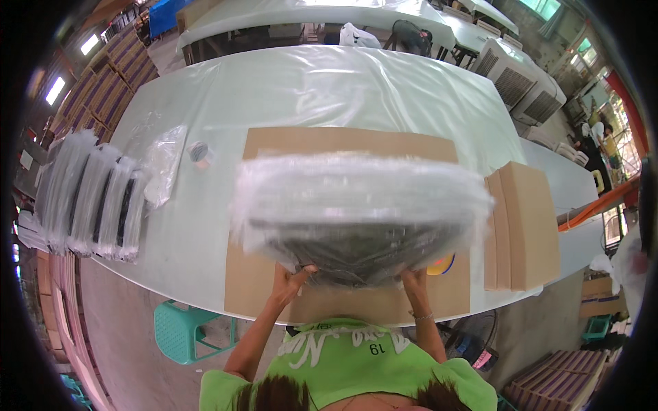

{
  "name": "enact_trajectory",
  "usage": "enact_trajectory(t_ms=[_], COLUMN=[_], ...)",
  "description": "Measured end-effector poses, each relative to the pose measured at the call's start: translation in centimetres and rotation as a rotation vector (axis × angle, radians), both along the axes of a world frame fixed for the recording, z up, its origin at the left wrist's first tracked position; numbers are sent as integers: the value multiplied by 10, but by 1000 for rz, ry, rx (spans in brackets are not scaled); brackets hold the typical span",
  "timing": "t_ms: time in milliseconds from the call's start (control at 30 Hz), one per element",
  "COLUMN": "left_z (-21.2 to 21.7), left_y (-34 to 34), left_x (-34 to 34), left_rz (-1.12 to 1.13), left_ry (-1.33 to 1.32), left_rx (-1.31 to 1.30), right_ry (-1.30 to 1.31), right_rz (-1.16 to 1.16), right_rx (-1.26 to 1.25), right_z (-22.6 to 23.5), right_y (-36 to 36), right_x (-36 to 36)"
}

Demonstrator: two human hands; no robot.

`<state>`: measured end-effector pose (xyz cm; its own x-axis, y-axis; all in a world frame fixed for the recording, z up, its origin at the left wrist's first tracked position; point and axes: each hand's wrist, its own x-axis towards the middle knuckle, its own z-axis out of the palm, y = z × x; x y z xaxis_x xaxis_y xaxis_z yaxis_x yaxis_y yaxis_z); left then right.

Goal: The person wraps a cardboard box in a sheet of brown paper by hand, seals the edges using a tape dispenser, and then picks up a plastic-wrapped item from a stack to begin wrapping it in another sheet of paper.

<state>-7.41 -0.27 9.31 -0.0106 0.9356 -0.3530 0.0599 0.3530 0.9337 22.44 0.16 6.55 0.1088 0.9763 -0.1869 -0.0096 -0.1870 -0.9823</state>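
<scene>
A wide, dark package in clear plastic wrap [363,198] is held up in front of me, smeared by motion. What lies inside the wrap I cannot make out. My left hand [293,282] grips its near left corner, thumb on top. At the near right, my right hand [414,279] is closed on it, with most fingers hidden underneath. Below the package, a flat sheet of brown cardboard [349,140] lies on the table. Part of a round yellow object [442,264] shows on the cardboard beside my right hand.
Several similar wrapped packages [92,195] stand at the table's left end. Near them lie clear plastic bags [164,164] and a tape roll [199,154]. Folded cardboard boxes [528,226] stand on the right of the plastic-covered table [308,89]. A green stool [179,332] sits at the front left.
</scene>
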Motion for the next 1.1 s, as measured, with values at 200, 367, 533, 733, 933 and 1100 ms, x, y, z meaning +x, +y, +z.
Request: enact_trajectory(t_ms=[200,367,533,733,933,1100], left_z=[-5,-32,-67,-78,-105,-100], left_y=[12,38,76,98,115,118], left_x=[10,17,21,14,13,18], left_rz=[132,121,107,88,52,48], left_ry=[-58,-86,-113,-100,194,-44], left_rx=[100,-29,-108,-153,89,-41], right_ry=[107,24,119,57,40,147], right_rz=[8,29,-1,39,16,96], right_rx=[-12,-217,-295,-289,-229,-312], right_z=[31,-10,-40,-38,-89,-72], right_y=[35,56,88,108,133,134], right_x=[-14,-10,-11,-9,19,24])
